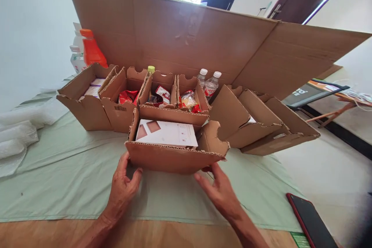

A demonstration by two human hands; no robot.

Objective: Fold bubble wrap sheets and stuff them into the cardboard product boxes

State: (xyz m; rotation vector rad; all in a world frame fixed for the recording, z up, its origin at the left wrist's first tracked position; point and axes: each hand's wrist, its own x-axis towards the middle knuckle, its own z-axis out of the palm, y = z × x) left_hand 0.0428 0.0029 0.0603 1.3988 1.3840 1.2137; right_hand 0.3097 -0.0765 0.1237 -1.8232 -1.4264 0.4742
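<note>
An open cardboard box (171, 159) sits on a pale green cloth (72, 170) right in front of me. Inside it lies a flat white package (168, 135) with brown squares printed on it. My left hand (123, 186) rests against the box's near left corner, thumb and fingers apart, gripping nothing. My right hand (219, 190) touches the near right corner from below, fingers stretched out.
Behind stands a row of open boxes (122, 112) with snack packets, and two empty ones (261, 128) on the right. Water bottles (210, 83), an orange bottle (91, 52) and a tall cardboard sheet (188, 35) stand at the back. A red phone (310, 223) lies at right, bubble wrap (14, 139) at left.
</note>
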